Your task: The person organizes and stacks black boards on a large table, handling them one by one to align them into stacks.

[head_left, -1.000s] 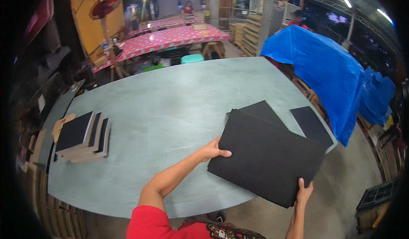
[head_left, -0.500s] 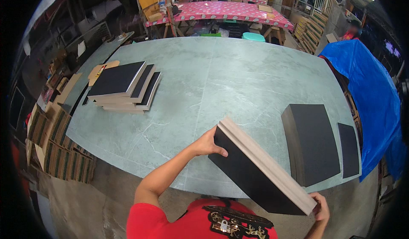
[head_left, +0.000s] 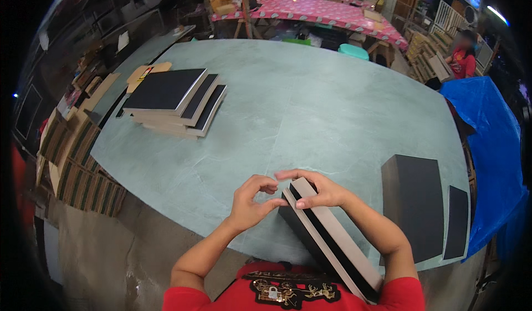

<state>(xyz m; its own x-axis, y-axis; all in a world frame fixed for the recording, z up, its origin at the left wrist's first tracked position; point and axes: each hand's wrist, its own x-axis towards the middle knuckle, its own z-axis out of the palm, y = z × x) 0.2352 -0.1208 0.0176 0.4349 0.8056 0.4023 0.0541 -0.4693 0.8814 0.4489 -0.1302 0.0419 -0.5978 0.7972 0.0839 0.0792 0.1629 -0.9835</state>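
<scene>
Two long black pieces with pale, thick edges stand tilted side by side at the table's near edge, against my red shirt. My right hand (head_left: pixel 324 192) closes over the upper end of the right piece (head_left: pixel 338 230), thumb on its near side and fingers beyond. A dark gap separates it from the left piece (head_left: pixel 313 239). My left hand (head_left: pixel 252 203) curves beside that piece's upper corner, fingers bent and apart from the thumb. Its thumb tip reaches the corner, but nothing sits between the fingers. The pieces' lower ends are partly hidden by my right arm.
Black slabs with pale sides form a stack (head_left: pixel 166 92) at the table's left. At the right stand a tall black stack (head_left: pixel 413 205) and a thin black sheet (head_left: pixel 455 222). Beyond lie a blue tarp (head_left: pixel 487 144), cardboard bundles (head_left: pixel 83 189) and a person (head_left: pixel 463 61).
The black piece has turned steeper and nearer my body, and now shows two pale-edged parts. My right hand went from its lower end to its upper end; my left hand loosened its grip.
</scene>
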